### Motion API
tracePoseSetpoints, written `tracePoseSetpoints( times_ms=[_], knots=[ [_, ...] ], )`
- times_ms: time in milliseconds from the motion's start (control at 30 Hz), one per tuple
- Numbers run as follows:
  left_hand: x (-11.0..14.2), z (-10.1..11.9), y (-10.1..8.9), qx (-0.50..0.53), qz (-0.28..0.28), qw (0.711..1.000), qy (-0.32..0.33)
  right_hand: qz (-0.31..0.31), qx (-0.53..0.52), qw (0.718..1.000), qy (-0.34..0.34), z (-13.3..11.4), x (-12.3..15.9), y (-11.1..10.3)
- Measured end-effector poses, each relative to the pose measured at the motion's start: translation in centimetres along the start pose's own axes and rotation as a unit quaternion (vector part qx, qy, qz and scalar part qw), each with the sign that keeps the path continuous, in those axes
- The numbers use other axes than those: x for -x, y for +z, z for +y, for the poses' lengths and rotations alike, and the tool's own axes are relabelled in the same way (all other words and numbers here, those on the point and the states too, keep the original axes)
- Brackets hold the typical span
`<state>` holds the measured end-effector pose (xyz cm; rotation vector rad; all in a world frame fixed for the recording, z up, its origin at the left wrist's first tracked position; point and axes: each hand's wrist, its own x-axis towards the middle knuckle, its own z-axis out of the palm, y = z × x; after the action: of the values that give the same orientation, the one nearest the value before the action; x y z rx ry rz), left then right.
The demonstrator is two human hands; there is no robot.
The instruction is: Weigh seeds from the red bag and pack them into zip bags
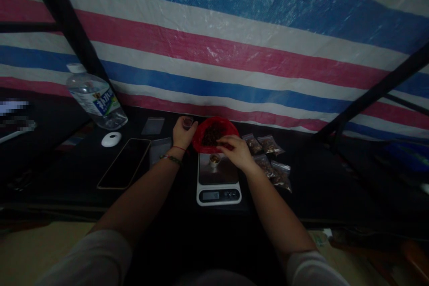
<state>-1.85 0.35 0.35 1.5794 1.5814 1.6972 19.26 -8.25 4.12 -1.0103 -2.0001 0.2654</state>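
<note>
My left hand [183, 132] is closed around a small see-through cup [188, 122], left of a red plastic bag [200, 139]. Dark dried bits [213, 134] fill the open bag. Over the bag's front right edge, my right hand [238, 152] has its fingertips pinched together; what they hold, if anything, is too small to make out. In front of the bag lies a white kitchen scale [219, 201] with a steel top and a lit display. A small round cup [214, 164] with some brownish contents stands on it, just left of and below my right fingertips.
Several filled zip bags [268, 167] lie right of the scale. To the left are flat clear bags [153, 126], a phone [124, 164], a white oval case [111, 139] and a large water bottle [97, 98]. A striped tarp [214, 49] hangs behind, with dark metal bars [67, 18] at both sides.
</note>
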Motion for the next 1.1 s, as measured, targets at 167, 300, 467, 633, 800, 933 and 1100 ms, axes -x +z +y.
tracePoseSetpoints(
  times_ms=[167, 300, 467, 633, 800, 933, 1100],
  knots=[
    [-0.1, 0.0, 0.0, -0.003, 0.002, 1.000, -0.013, -0.089, 0.006, 0.992, -0.087, -1.1, 0.0, -0.2],
    [-0.1, -0.1, 0.1, -0.004, 0.004, 1.000, -0.017, -0.137, 0.012, 0.983, -0.120, -1.4, -0.2, -0.6],
    [-0.2, -0.4, 0.3, 0.004, 0.006, 1.000, -0.011, -0.152, 0.003, 0.981, -0.124, -1.7, -0.1, -1.0],
    [-0.1, -0.3, 0.2, 0.005, 0.005, 1.000, -0.009, -0.142, 0.000, 0.984, -0.110, -1.5, -0.1, -1.2],
    [-0.2, -0.2, 0.1, 0.007, 0.004, 1.000, -0.012, -0.159, 0.017, 0.982, -0.103, -1.3, -0.1, -1.3],
    [-0.2, -0.2, 0.1, 0.007, 0.005, 1.000, -0.016, -0.118, 0.015, 0.989, -0.084, -0.8, 0.0, -1.3],
    [-0.1, -0.2, 0.2, -0.001, 0.005, 1.000, -0.013, -0.020, 0.046, 0.998, -0.045, 0.3, 0.0, -1.3]
  ],
)
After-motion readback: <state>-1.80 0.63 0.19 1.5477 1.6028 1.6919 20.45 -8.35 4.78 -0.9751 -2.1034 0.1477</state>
